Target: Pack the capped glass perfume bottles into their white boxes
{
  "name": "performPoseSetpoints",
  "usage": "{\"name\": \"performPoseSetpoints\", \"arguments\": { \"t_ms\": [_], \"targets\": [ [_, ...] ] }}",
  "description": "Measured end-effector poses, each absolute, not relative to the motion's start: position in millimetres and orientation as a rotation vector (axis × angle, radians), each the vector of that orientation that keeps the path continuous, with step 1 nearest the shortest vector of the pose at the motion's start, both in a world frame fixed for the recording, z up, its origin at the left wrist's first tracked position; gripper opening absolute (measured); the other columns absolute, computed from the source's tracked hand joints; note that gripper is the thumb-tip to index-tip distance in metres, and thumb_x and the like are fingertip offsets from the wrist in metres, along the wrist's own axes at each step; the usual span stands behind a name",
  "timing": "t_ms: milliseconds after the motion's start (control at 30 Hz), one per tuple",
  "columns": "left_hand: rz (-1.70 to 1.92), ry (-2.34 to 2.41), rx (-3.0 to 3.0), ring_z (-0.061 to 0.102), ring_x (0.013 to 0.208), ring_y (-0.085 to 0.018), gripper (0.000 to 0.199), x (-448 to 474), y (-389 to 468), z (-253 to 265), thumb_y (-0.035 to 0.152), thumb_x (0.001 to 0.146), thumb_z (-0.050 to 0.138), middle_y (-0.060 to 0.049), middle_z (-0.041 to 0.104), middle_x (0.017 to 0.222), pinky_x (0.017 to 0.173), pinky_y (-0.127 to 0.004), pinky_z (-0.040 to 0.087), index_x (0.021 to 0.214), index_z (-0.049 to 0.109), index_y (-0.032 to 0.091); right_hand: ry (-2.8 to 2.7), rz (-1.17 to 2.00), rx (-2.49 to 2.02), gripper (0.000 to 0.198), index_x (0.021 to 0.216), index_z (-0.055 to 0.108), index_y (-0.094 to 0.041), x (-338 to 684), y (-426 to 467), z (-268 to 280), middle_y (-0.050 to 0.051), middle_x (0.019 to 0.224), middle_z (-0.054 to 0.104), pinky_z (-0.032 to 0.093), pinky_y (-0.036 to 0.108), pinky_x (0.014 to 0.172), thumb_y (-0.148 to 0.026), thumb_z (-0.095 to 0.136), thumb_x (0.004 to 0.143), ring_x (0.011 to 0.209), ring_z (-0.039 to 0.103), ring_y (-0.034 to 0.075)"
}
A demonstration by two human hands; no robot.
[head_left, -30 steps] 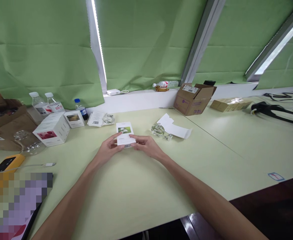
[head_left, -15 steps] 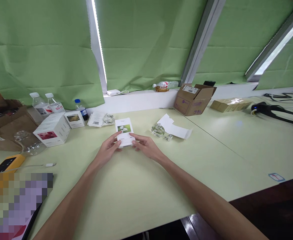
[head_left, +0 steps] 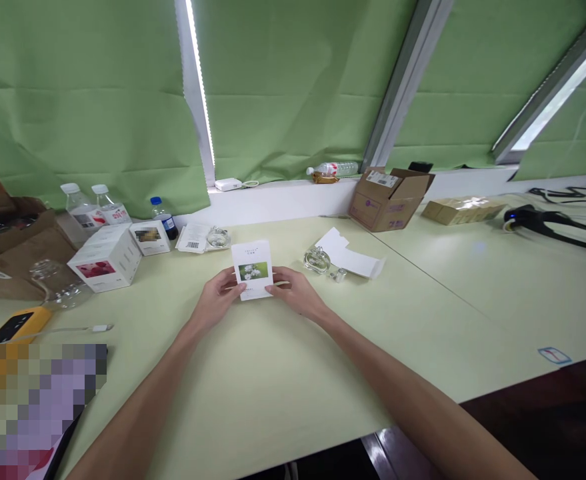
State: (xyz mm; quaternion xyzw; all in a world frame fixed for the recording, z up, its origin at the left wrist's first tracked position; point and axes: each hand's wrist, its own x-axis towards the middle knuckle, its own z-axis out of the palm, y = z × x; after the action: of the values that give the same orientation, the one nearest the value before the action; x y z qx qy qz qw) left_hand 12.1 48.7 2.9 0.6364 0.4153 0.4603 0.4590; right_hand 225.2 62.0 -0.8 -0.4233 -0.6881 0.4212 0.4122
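A small white box (head_left: 257,288) with a green photo of white flowers on its face is held between both hands, its front turned towards me. My left hand (head_left: 217,299) grips its left edge, thumb on the front and fingers behind. On the opposite edge my right hand (head_left: 297,293) holds it the same way. To the right lie a clear glass bottle (head_left: 317,260), a small silvery cap-like piece (head_left: 339,275) and an unfolded white card (head_left: 360,261). Beyond the left hand are a flat white packet (head_left: 193,238) and another round glass piece (head_left: 218,237).
White boxes (head_left: 117,257), a clear plastic bottle (head_left: 60,287) and a blue-capped bottle (head_left: 163,217) stand at left. A yellow device (head_left: 35,321) with a cable lies nearer. An open cardboard box (head_left: 385,203), a yellowish pack (head_left: 463,210) and a black frame (head_left: 547,220) are at right.
The white box has tipped up so that its front faces me more squarely. Both thumbs have shifted to its lower edges, and the fingers have moved from its face to behind it.
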Motion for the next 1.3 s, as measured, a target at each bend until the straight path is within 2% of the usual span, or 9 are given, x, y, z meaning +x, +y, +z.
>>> {"name": "performPoseSetpoints", "arguments": {
  "t_ms": [167,533,833,967,1067,1300],
  "targets": [
    [1.122,1.07,1.618,0.062,0.103,-0.023,0.044,12,50,2,0.036,0.078,0.064,-0.009,0.06,0.125,0.09,-0.04,0.05,0.118,0.057,0.019,-1.783,0.929,-1.078,0.039,0.117,0.06,-0.021,226,64,-3,0.008,0.116,0.065,0.05,0.037,0.087,-0.021,0.062,0.077,0.103,0.061,0.021],
    [1.079,1.049,1.63,0.063,0.101,-0.024,0.041,10,47,3,0.033,0.079,0.063,-0.009,0.063,0.12,0.089,-0.041,0.051,0.117,0.06,0.019,-1.823,0.939,-1.007,0.038,0.117,0.063,-0.023,228,62,-3,0.005,0.112,0.068,0.053,0.034,0.081,-0.021,0.06,0.079,0.096,0.064,0.021],
    [1.078,1.093,1.658,0.064,0.099,-0.022,0.041,10,48,2,0.035,0.078,0.062,-0.008,0.064,0.118,0.088,-0.038,0.051,0.116,0.059,0.019,-1.858,0.935,-1.014,0.036,0.117,0.063,-0.022,226,62,-3,0.003,0.109,0.069,0.053,0.034,0.082,-0.023,0.058,0.081,0.094,0.065,0.02],
    [1.162,1.251,1.706,0.065,0.089,-0.02,0.04,12,49,-3,0.04,0.076,0.064,-0.007,0.066,0.111,0.081,-0.036,0.053,0.11,0.059,0.02,-1.83,0.742,-1.173,0.035,0.115,0.064,-0.021,229,63,-3,0.007,0.11,0.068,0.055,0.034,0.077,-0.028,0.058,0.082,0.087,0.067,0.02],
    [1.167,1.34,1.764,0.065,0.08,-0.019,0.04,15,46,-4,0.044,0.074,0.065,-0.006,0.067,0.104,0.073,-0.034,0.053,0.104,0.057,0.02,-1.818,0.696,-1.225,0.034,0.114,0.065,-0.019,231,63,0,0.01,0.11,0.068,0.055,0.035,0.08,-0.03,0.058,0.082,0.089,0.067,0.022],
    [1.126,1.335,1.819,0.064,0.079,-0.021,0.044,20,40,0,0.049,0.074,0.063,-0.007,0.068,0.1,0.067,-0.032,0.051,0.106,0.057,0.02,-1.91,0.827,-1.048,0.043,0.128,0.054,-0.027,223,53,7,0.003,0.124,0.061,0.058,0.032,0.072,-0.031,0.054,0.085,0.093,0.067,0.022]
  ]
}}
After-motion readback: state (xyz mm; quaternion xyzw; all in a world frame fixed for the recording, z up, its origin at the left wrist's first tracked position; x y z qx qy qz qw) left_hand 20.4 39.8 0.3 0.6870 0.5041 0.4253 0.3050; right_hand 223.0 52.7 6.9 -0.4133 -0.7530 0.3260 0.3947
